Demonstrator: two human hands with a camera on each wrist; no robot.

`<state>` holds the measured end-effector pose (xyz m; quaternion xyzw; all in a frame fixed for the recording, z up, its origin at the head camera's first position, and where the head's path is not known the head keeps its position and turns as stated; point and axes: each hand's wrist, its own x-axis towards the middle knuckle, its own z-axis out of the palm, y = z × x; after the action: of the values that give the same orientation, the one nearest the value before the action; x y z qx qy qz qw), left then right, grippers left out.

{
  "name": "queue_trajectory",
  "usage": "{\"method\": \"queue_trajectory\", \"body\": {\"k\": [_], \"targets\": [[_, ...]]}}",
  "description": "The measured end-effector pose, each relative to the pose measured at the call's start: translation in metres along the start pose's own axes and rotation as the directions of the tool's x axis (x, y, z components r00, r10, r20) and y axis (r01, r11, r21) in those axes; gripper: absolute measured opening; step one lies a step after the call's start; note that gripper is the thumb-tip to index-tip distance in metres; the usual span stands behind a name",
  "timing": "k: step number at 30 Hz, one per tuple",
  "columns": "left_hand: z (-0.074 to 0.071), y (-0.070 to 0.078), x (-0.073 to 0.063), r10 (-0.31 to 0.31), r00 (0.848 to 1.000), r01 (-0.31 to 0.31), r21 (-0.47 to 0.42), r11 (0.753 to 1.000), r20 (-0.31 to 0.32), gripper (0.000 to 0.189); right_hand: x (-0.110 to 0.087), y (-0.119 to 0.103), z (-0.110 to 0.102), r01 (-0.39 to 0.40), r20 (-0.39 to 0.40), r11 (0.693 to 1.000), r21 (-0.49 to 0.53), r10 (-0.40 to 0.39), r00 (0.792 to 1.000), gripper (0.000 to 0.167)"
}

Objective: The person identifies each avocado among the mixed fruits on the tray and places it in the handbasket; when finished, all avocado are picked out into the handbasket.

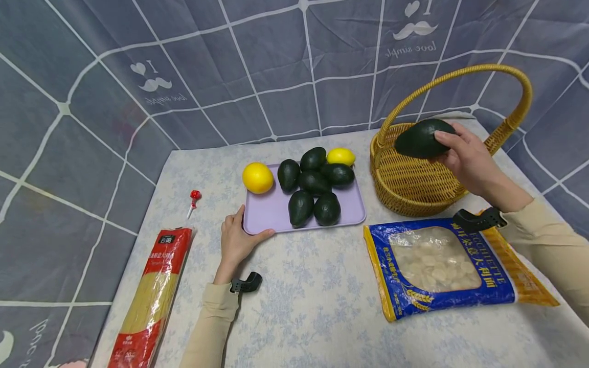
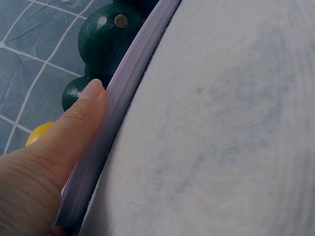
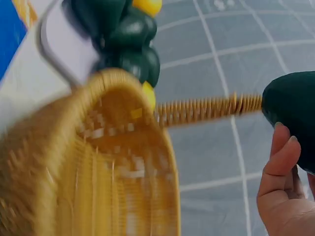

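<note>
My right hand (image 1: 469, 156) holds a dark green avocado (image 1: 424, 139) above the wicker basket (image 1: 416, 186), fingers and thumb on its blunt end. In the right wrist view, fingertips press against the avocado (image 3: 295, 115), next to the basket's handle. My left hand (image 1: 236, 243) grips the near left corner of a lilac tray (image 1: 271, 212), its thumb along the front rim. The left wrist view has the thumb (image 2: 74, 125) over that rim; the other fingers are hidden. Several avocados (image 1: 314, 182) lie on the tray, with a large yellow fruit (image 1: 257, 178) and a lemon (image 1: 340, 157).
A blue pasta bag (image 1: 432, 263) lies in front of the basket, below my right forearm. At the left are a red spaghetti pack (image 1: 152, 296) and a red lollipop (image 1: 195, 197). The basket's tall handle (image 1: 483, 68) arches over it. Grey checked cloth (image 1: 276, 61) hangs behind the table.
</note>
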<state>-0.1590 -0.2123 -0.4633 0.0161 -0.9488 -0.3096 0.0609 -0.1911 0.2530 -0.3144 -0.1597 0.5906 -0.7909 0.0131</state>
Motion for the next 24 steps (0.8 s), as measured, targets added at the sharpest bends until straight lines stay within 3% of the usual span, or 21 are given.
{"method": "queue_trajectory", "body": {"k": [4,6,9,12,15,19,24], "targets": [[0.0,0.0,0.0,0.01,1.0,-0.01,0.003,1.0,-0.011,0.108,0.018,-0.002,-0.015,-0.108,-0.067,0.989,-0.1,0.102,0.993,0.019],[0.0,0.001,-0.001,0.011,1.0,-0.011,0.003,1.0,-0.014,0.108,0.027,0.0,-0.021,-0.182,-0.113,0.966,-0.185,0.164,0.98,0.024],[-0.001,0.001,-0.001,0.013,1.0,-0.013,0.009,1.0,-0.015,0.108,0.04,0.004,-0.029,-0.308,-0.178,0.886,-0.346,0.26,0.949,0.036],[-0.001,0.0,-0.001,0.008,1.0,-0.008,0.014,1.0,-0.008,0.109,0.054,0.008,-0.038,-0.4,-0.211,0.759,-0.514,0.341,0.916,0.051],[0.0,0.0,0.001,0.006,1.0,-0.006,0.012,1.0,-0.004,0.109,0.065,0.014,-0.047,-0.45,-0.223,0.657,-0.604,0.404,0.887,0.06],[0.0,0.001,0.003,0.008,1.0,-0.008,0.007,1.0,-0.004,0.109,0.076,0.022,-0.057,-0.494,-0.208,0.596,-0.633,0.483,0.85,0.06],[-0.001,0.001,0.002,0.005,1.0,-0.005,0.011,1.0,-0.007,0.109,0.086,0.032,-0.062,-0.529,-0.19,0.564,-0.634,0.55,0.813,0.063]]}}
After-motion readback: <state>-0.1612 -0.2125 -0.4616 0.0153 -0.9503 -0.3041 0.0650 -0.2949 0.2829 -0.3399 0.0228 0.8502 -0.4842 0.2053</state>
